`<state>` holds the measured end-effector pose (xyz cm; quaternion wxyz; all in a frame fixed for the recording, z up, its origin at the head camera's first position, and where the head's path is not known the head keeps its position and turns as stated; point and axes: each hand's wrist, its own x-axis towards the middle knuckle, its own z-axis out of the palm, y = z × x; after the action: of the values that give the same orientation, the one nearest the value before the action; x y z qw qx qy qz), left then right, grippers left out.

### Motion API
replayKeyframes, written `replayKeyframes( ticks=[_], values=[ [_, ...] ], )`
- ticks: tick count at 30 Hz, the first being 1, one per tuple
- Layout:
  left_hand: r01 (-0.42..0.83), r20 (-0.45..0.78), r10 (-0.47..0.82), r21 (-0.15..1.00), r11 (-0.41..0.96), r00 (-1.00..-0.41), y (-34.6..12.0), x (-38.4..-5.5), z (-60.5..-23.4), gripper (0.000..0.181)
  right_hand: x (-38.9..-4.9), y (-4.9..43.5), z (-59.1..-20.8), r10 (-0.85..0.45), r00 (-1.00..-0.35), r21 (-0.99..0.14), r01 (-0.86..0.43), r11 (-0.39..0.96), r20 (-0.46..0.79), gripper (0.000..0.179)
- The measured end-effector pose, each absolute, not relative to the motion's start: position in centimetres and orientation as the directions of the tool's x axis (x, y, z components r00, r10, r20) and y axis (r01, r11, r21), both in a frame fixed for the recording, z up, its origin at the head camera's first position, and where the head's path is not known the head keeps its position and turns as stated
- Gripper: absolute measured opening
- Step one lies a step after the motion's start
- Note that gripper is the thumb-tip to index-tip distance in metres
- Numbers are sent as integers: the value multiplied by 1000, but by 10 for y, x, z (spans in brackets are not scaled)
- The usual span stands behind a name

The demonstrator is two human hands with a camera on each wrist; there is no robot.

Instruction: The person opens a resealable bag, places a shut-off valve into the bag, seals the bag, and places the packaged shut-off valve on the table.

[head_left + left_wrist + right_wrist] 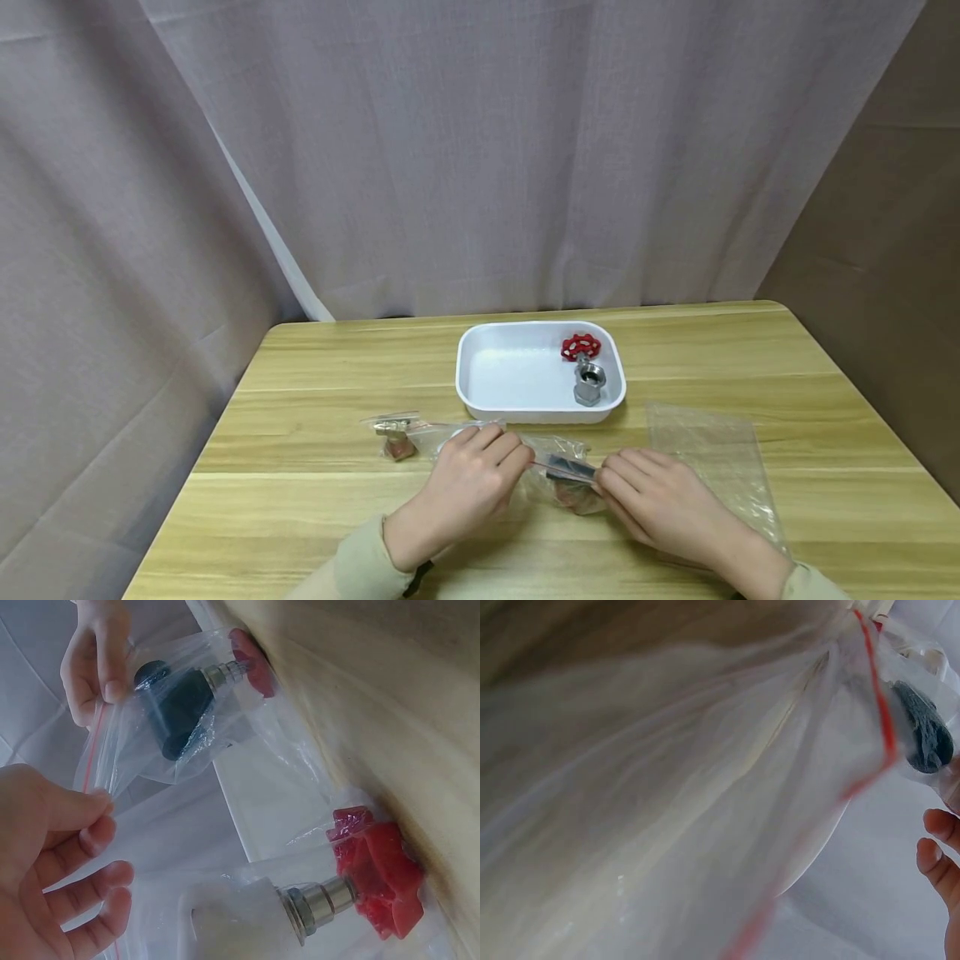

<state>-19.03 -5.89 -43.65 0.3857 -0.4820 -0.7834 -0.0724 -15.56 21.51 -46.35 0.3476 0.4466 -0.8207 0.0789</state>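
In the head view my left hand (476, 471) and right hand (660, 500) pinch the edge of one clear zip bag (536, 467) between them. Inside it sits a dark valve (176, 712) with a red handle (256, 664), plain in the left wrist view. My left thumb and forefinger hold the red-lined zip end, the other fingers loosely bent. Below that bag is another with a white valve body (236, 919) and a red handle (382, 874). In the right wrist view fingers (934, 859) show at the right edge, by the dark valve.
Behind the hands stands a white tray (510, 414) with a metal gate valve (589, 385) and red handwheel. Left of my left hand lies a bagged brass valve (399, 446) with a reddish handle. A flat clear bag (708, 446) lies at right on the wooden table (300, 500).
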Motion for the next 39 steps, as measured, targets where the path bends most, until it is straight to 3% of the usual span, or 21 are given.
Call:
replayKeyframes(
  ticks=[20, 29, 39],
  values=[
    [810, 679, 690, -244, 534, -251, -61, -194, -438, 27, -154, 225, -466, -661, -370, 174, -776, 606, 653, 32],
    [810, 682, 682, -229, 541, -263, -62, -194, -439, 28, -147, 237, -468, -671, -469, 153, -744, 651, 574, 36],
    [812, 680, 681, -219, 541, -270, -62, -193, -438, 30, -144, 242, -467, -663, -472, 155, -735, 660, 581, 33]
  ],
)
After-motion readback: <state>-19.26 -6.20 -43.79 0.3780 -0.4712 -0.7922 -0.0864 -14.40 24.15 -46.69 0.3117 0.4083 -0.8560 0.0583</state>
